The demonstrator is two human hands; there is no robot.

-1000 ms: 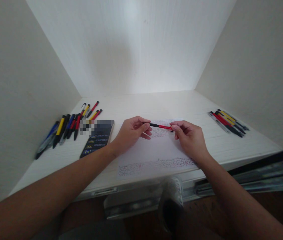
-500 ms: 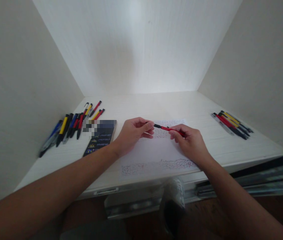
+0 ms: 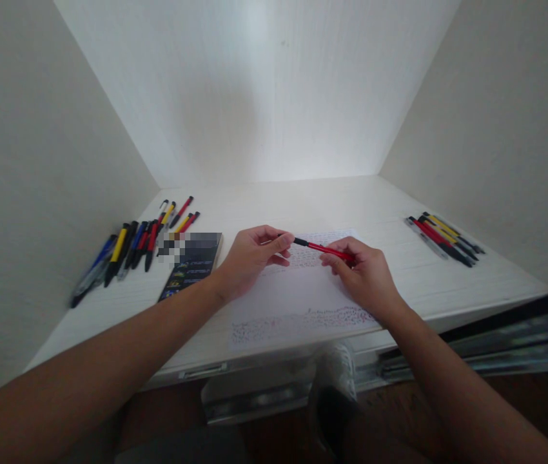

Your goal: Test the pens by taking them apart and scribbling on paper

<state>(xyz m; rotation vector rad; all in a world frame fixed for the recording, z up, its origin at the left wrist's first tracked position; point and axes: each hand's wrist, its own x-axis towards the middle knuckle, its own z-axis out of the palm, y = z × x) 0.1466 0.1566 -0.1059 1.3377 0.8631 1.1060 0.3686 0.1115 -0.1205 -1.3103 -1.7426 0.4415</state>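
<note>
A red pen with a black tip [image 3: 321, 248] is held level above a scribbled sheet of paper [image 3: 298, 296] on the white desk. My left hand [image 3: 253, 256] pinches the black end of that pen between thumb and fingers. The red barrel runs into my right hand [image 3: 363, 277], whose fingers are wrapped round it. Both hands hover just over the upper half of the sheet.
A heap of several blue, yellow, red and black pens [image 3: 131, 248] lies at the left by the wall. A dark booklet [image 3: 189, 264] lies beside it. Several more pens [image 3: 443, 238] rest in a row at the right. Below the desk edge [image 3: 216, 367] a shoe [image 3: 336, 380] shows.
My right hand has slid along the pen toward the left hand and turned slightly, and the pen now tilts down to the right. The left hand has stayed put.
</note>
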